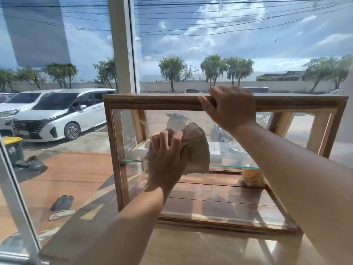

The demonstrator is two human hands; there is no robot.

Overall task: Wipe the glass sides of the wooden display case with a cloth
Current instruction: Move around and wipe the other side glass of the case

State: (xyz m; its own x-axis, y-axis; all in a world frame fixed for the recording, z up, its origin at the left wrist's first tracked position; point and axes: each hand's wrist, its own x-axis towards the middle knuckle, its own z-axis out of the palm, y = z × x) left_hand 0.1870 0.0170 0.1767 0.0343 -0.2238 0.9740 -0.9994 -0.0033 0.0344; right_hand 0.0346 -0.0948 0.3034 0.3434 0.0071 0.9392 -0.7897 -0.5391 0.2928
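A wooden display case [118, 150] with glass sides stands on a light counter in front of me. My left hand [166, 161] holds a crumpled brown cloth [196, 148] against the near glass pane, left of middle, fingers spread over the cloth. My right hand [227, 108] grips the front edge of the case's wooden top, thumb under the edge. Inside, a glass shelf [235, 166] spans the case at mid height.
A glass dish [236, 147] and a yellowish wrapped item [252, 177] sit inside the case. Large windows [57, 131] stand right behind and to the left of the case, with a white frame post [122, 44]. The counter edge [63, 243] runs at lower left.
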